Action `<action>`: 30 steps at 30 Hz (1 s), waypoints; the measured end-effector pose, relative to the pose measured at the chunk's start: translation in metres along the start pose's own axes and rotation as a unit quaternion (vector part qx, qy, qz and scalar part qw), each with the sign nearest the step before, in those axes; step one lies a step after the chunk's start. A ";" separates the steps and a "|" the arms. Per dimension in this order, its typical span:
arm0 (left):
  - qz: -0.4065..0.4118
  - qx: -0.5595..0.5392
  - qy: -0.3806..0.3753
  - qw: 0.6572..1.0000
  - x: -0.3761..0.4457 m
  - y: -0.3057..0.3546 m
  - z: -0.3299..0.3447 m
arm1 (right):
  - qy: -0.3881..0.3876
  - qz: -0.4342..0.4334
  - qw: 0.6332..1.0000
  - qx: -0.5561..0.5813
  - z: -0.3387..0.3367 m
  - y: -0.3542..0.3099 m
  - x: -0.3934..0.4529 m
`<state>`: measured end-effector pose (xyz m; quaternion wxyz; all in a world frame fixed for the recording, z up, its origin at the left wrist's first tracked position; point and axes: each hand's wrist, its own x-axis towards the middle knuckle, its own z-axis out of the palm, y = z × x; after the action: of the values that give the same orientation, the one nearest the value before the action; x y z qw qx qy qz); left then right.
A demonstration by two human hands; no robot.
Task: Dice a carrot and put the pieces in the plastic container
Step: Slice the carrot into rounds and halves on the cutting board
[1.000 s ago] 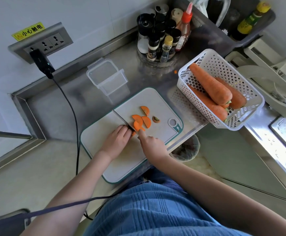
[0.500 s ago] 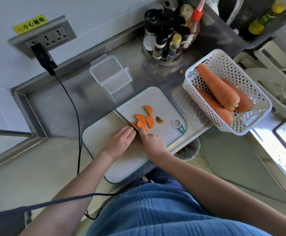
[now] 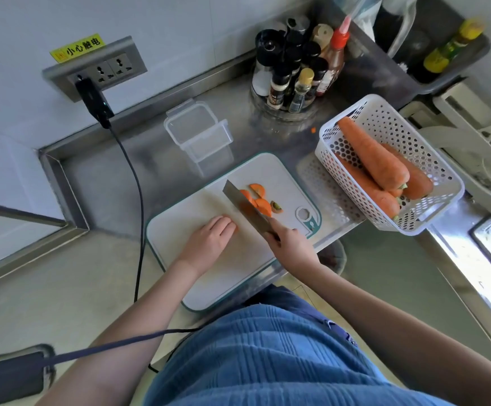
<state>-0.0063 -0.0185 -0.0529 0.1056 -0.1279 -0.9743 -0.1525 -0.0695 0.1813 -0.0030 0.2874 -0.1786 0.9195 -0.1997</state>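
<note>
Carrot slices (image 3: 256, 200) lie in a small cluster on the far right part of the board (image 3: 197, 276), which sits on the steel table (image 3: 115, 183). The right hand (image 3: 289, 244) has its fingers wrapped round the handle of a knife (image 3: 245, 208), whose wide blade tilts over the nearer slices and hides part of them. The left hand (image 3: 209, 240) rests on the board just beside the blade, fingers loosely bent and, as far as I can tell, holding nothing; a hint of orange shows at the fingertips.

To dice well, I would gather the slices into a flat stack, pin them with left fingertips tucked back behind the knuckles, and bring the blade down straight, not tilted, cutting strips first and then across. The container (image 3: 197, 133) stands open and seems empty beyond the board, near enough to scrape pieces in afterwards.

The slices are bright orange half-rounds, partly overlapping, with a greenish stem end (image 3: 276, 207) lying just right of them, best kept out.
</note>
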 end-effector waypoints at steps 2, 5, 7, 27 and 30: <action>0.006 -0.006 -0.009 1.000 0.002 -0.001 -0.001 | 0.002 -0.016 0.999 -0.034 -0.003 0.002 -0.003; 0.008 -0.009 -0.024 1.000 0.003 -0.003 -0.001 | 0.026 -0.033 0.994 -0.100 -0.007 0.002 -0.006; 0.013 -0.002 -0.024 1.000 0.003 -0.003 -0.003 | 0.037 -0.030 0.994 -0.097 -0.009 -0.003 -0.008; 0.006 -0.012 -0.003 1.000 0.003 -0.002 -0.006 | -0.030 -0.061 0.987 -0.146 0.019 -0.034 -0.008; 0.009 -0.011 0.009 1.000 0.002 -0.002 -0.005 | -0.033 -0.058 0.983 -0.168 0.025 -0.032 -0.006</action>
<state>-0.0081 -0.0215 -0.0479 0.1141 -0.1368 -0.9703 -0.1637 -0.0434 0.1494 -0.0040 0.2711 -0.2842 0.9181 -0.0527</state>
